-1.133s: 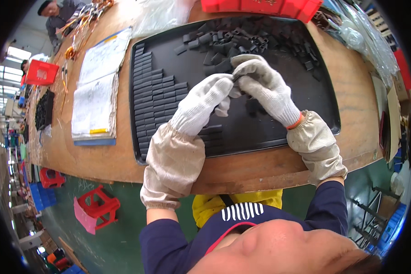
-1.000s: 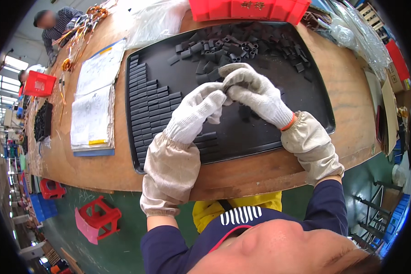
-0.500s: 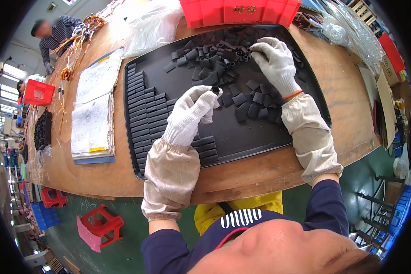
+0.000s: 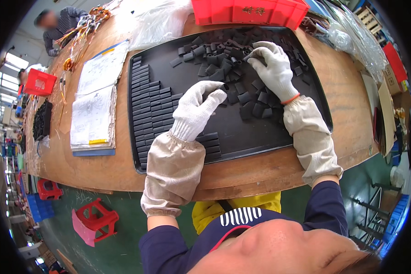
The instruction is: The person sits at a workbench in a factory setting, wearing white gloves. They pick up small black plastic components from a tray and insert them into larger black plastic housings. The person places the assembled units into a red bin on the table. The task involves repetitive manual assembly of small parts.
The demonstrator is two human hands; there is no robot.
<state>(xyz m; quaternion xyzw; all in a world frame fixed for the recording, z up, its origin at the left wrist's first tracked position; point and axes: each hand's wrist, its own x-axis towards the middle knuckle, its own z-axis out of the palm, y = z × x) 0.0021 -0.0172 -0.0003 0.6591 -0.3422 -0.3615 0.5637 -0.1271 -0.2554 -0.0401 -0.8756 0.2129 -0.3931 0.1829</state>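
Fingers of the left hand [image 4: 197, 107], in a white glove, are closed around a short black tube [image 4: 225, 86], its end showing past the thumb and forefinger; I see it held above the middle of the black tray [image 4: 242, 142]. Farther right, the right hand [image 4: 273, 68], gloved too, has its fingertips drawn together by a loose heap of black tubes [image 4: 219, 52]; from my end I cannot tell whether they grip one. Nearer than that hand lies a scatter of black pieces [image 4: 247, 110]. Neat rows of tubes [image 4: 153, 109] line the tray's left side. Beyond its far rim I have a red bin [image 4: 246, 13]; to the left, open papers [image 4: 93, 102] lie on the wooden table [image 4: 351, 105].
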